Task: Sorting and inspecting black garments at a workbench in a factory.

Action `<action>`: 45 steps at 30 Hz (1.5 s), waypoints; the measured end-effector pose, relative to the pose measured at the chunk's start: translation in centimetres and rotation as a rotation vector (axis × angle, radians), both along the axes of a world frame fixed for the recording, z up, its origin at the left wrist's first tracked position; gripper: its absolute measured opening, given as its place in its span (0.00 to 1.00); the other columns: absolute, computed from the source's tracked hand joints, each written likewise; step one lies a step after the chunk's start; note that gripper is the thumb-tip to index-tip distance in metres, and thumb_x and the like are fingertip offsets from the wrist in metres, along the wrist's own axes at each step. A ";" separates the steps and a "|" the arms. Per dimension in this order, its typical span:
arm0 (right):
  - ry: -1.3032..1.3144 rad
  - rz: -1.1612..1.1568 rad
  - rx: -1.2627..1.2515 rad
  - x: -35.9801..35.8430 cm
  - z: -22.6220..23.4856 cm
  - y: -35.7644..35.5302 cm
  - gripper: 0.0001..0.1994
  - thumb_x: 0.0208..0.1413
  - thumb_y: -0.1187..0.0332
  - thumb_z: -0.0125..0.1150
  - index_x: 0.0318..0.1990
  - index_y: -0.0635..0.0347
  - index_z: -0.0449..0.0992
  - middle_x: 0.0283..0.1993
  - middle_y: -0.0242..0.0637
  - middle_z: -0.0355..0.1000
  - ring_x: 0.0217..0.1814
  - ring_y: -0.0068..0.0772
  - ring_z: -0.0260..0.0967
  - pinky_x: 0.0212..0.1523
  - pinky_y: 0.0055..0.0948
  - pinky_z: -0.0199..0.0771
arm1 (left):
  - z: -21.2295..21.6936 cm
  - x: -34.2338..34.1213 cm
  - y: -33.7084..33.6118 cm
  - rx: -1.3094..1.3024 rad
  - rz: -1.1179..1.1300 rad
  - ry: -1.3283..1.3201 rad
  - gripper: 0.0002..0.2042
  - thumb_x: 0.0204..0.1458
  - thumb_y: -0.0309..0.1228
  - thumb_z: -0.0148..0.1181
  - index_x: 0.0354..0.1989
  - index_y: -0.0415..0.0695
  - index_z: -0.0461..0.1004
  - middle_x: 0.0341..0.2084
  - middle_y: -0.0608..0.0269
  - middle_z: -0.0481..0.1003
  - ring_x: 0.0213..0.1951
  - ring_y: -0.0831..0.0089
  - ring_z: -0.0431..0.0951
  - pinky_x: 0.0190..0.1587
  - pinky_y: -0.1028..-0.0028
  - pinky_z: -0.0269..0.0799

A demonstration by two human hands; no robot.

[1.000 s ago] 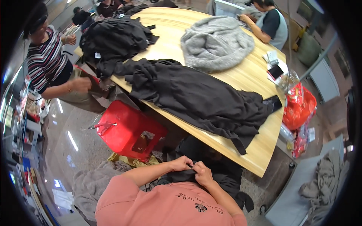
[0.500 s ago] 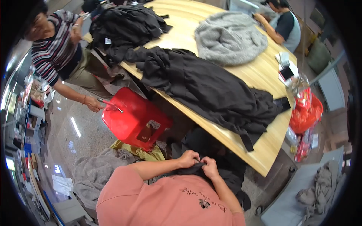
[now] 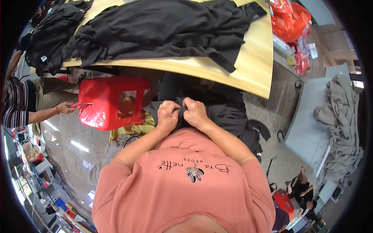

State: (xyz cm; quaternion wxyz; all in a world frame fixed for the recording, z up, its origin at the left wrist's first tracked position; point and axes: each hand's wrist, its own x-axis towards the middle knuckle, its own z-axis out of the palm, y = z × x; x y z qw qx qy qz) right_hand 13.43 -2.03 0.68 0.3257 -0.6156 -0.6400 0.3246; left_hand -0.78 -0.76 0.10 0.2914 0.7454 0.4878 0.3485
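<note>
My left hand (image 3: 168,115) and my right hand (image 3: 195,112) are close together over my lap. Both have their fingers closed on a dark garment (image 3: 229,120), pinching a bunched fold between them. The rest of its cloth spreads over my legs and hangs down on the right, partly under the table edge. Just beyond my hands, more black garments (image 3: 163,31) lie heaped on the wooden table (image 3: 256,70). What my fingertips press on inside the fold is hidden.
To the left a red plastic stool (image 3: 101,105) lies tipped; another person's hand (image 3: 67,108) beside it holds a red-handled tool (image 3: 81,105). Yellow cloth (image 3: 130,128) is below the stool. A grey cart (image 3: 307,124) with grey knitwear (image 3: 338,108) stands right, red bags (image 3: 291,21) behind.
My view has tilted downward and turned, so the table sits higher in the picture. My hands still grip the dark garment, close together. The other person still holds the tool by the stool.
</note>
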 end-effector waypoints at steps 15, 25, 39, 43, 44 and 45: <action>-0.183 0.012 0.533 2.7 0.9 -2.8 0.06 0.32 0.75 0.55 0.21 0.58 0.65 0.19 0.37 0.61 0.22 0.44 0.62 0.24 0.38 0.62 | -1.5 -1.7 1.5 -0.203 -0.079 0.425 0.12 0.35 0.21 0.51 0.32 0.41 0.71 0.27 0.47 0.72 0.35 0.49 0.71 0.35 0.61 0.68; -0.314 0.308 -0.363 -4.3 -3.5 -2.6 0.12 0.42 0.68 0.50 0.32 0.63 0.77 0.38 0.49 0.72 0.41 0.47 0.70 0.41 0.40 0.69 | 23.6 23.2 -5.6 -0.567 -0.999 -0.390 0.05 0.31 0.22 0.52 0.18 0.33 0.66 0.16 0.43 0.67 0.21 0.57 0.72 0.26 0.62 0.66; -0.508 0.329 -0.431 3.6 1.4 -6.1 0.12 0.44 0.71 0.50 0.36 0.59 0.77 0.40 0.42 0.73 0.45 0.40 0.70 0.43 0.36 0.70 | 27.5 18.1 -22.2 -0.572 -2.118 -0.421 0.06 0.32 0.25 0.55 0.20 0.37 0.71 0.21 0.46 0.71 0.30 0.49 0.72 0.34 0.60 0.68; -0.461 0.360 -0.348 2.7 0.8 -5.5 0.12 0.44 0.71 0.49 0.35 0.61 0.77 0.39 0.44 0.73 0.44 0.42 0.70 0.43 0.38 0.70 | 20.1 21.6 -16.8 -0.287 -1.649 0.413 0.10 0.38 0.27 0.53 0.30 0.41 0.75 0.27 0.46 0.74 0.36 0.50 0.73 0.38 0.60 0.69; -0.394 0.303 -0.290 2.8 0.3 -5.7 0.12 0.43 0.70 0.50 0.35 0.61 0.76 0.39 0.45 0.73 0.44 0.43 0.70 0.43 0.38 0.69 | 17.0 22.5 -15.6 -0.251 -1.530 0.513 0.10 0.40 0.28 0.53 0.31 0.41 0.75 0.31 0.46 0.74 0.38 0.51 0.73 0.39 0.60 0.69; -0.324 0.250 -0.230 3.1 -0.5 -6.2 0.11 0.43 0.70 0.51 0.34 0.61 0.76 0.38 0.45 0.73 0.44 0.43 0.70 0.43 0.38 0.69 | 14.9 22.7 -13.9 -0.200 -1.441 0.577 0.09 0.41 0.29 0.52 0.30 0.40 0.75 0.32 0.46 0.74 0.38 0.52 0.74 0.40 0.60 0.69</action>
